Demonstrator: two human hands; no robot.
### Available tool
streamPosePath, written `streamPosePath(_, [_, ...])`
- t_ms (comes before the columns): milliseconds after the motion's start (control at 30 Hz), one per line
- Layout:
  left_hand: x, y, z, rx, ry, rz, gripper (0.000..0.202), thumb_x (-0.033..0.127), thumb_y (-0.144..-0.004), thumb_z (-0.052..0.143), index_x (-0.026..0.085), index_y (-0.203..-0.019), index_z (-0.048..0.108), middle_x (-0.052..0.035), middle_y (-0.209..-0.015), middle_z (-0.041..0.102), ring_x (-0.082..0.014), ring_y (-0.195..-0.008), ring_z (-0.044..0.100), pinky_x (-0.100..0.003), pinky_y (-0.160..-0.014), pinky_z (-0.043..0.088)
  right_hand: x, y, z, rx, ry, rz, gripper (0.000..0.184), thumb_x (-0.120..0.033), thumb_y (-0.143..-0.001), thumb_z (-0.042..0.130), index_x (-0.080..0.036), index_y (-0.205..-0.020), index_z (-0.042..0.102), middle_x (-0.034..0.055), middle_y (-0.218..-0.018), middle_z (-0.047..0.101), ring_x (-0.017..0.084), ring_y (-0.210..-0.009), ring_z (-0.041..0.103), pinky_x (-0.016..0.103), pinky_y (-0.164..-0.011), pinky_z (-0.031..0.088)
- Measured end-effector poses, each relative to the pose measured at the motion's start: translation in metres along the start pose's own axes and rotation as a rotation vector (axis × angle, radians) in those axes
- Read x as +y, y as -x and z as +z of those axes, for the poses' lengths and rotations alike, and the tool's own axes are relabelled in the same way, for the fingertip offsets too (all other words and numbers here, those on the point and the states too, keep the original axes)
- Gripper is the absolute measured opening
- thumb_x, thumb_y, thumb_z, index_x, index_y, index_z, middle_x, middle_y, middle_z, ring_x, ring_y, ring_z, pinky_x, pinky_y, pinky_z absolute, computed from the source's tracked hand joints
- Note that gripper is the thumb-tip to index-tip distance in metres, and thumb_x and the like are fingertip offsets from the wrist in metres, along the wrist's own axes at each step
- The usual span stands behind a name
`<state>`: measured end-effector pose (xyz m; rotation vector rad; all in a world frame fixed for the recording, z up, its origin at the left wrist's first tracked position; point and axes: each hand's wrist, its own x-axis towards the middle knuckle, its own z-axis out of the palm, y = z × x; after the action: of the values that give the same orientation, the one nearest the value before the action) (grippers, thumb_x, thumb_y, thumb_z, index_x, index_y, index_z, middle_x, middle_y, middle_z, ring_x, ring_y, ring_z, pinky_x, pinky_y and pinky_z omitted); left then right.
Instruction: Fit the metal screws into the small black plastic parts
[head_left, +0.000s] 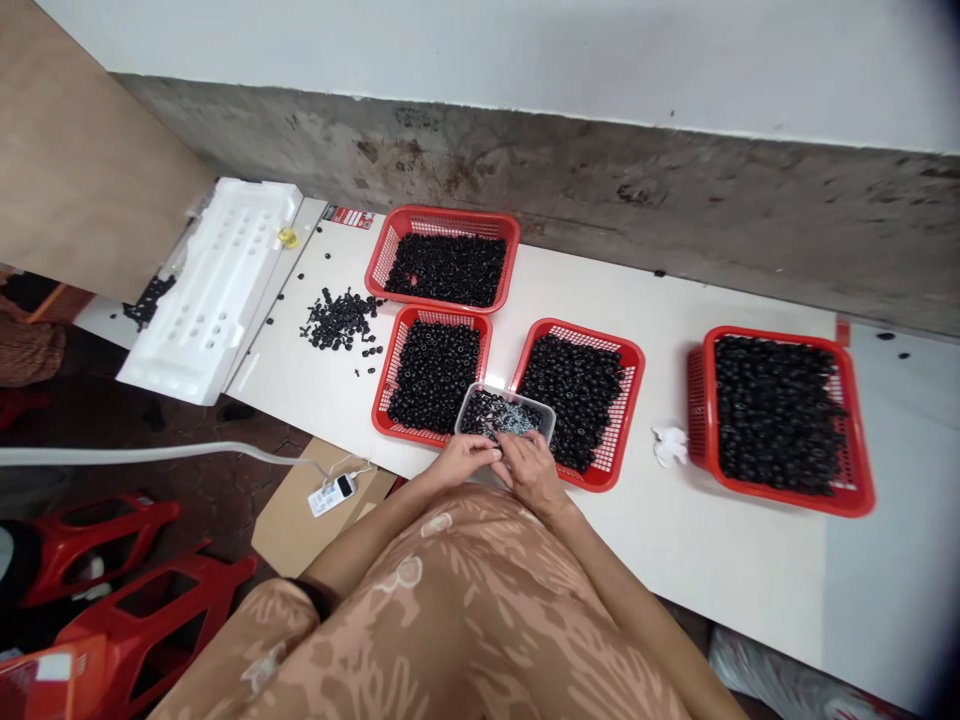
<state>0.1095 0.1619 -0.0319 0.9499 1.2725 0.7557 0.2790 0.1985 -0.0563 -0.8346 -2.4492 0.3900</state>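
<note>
Two hands nearly meeting, near edge of the clear tub [552,421]. Left hand [463,459] pinches what looks like a small black part [497,450]; right hand [531,468] is bunched against it, can't tell if it grips. Stay low so drops land back among the tub's black and grey bits. Watch the wrists: the tub sits snug between the left near basket [412,434] and right near basket [634,400], a nudge could spill it. Farther out, keep the loose black pile [341,322] apart from the back basket [513,260].
</note>
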Motion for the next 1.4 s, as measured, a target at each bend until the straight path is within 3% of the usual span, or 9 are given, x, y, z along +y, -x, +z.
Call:
streamPosePath(100, [0.000,0.001,0.001,0.040,-0.094,-0.001,0.030,0.037,-0.079,0.060,0.010,-0.087,0.071,-0.0050,-0.082,0.067,-0.0152,-0.074,0.056,-0.024,-0.072,0.041,0.000,0.001,0.000,0.029,-0.014,-0.014,0.027,-0.028,-0.096,0.044,-0.012,-0.115,0.055,0.0120,-0.096,0.069,0.020,-0.084,0.063,0.039,-0.089,0.036])
streamPosePath(367, [0.001,-0.003,0.004,0.052,0.007,0.019,0.025,0.033,-0.079,0.059,0.011,-0.085,0.070,-0.0048,-0.084,0.067,-0.0153,-0.079,0.057,-0.024,-0.078,0.041,-0.001,0.000,-0.001,0.007,-0.206,0.115,0.030,-0.025,-0.093,0.049,-0.015,-0.120,0.054,0.0083,-0.089,0.069,0.019,-0.075,0.061,0.037,-0.080,0.042])
streamPosePath(633, [-0.001,-0.003,0.005,0.059,0.184,-0.044,0.029,0.038,-0.076,0.062,0.010,-0.083,0.069,-0.0039,-0.078,0.064,-0.0129,-0.071,0.053,-0.024,-0.071,0.040,-0.002,-0.004,-0.021,-0.172,-0.660,0.295,0.040,-0.030,-0.097,0.040,-0.026,-0.136,0.047,0.0071,-0.127,0.058,0.020,-0.114,0.055,0.039,-0.097,0.042])
streamPosePath(867, [0.010,0.000,0.005,0.012,0.207,0.034,0.034,0.038,-0.077,0.065,0.011,-0.098,0.070,-0.0082,-0.095,0.067,-0.0174,-0.086,0.058,-0.030,-0.084,0.043,-0.006,-0.012,-0.030,-0.090,-0.902,0.403,0.031,-0.034,-0.098,0.042,-0.027,-0.120,0.063,0.0060,-0.126,0.058,0.020,-0.118,0.052,0.039,-0.104,0.040])
streamPosePath(1133, [0.012,0.001,0.006,0.015,0.301,0.035,0.039,0.039,-0.076,0.069,0.012,-0.104,0.068,-0.0073,-0.091,0.067,-0.0166,-0.084,0.060,-0.030,-0.084,0.045,-0.009,-0.014,-0.023,0.015,-0.992,0.513,0.027,-0.035,-0.096,0.046,-0.023,-0.106,0.068,0.0097,-0.121,0.060,0.022,-0.115,0.055,0.041,-0.097,0.046])
streamPosePath(1400, [0.012,0.002,0.006,-0.005,0.357,0.006,0.041,0.041,-0.077,0.069,0.011,-0.103,0.067,-0.0065,-0.082,0.066,-0.0137,-0.076,0.059,-0.027,-0.076,0.044,-0.002,-0.015,-0.033,0.054,-0.875,0.460,0.019,-0.030,-0.091,0.055,-0.024,-0.102,0.070,0.0074,-0.114,0.062,0.020,-0.108,0.057,0.039,-0.097,0.045])
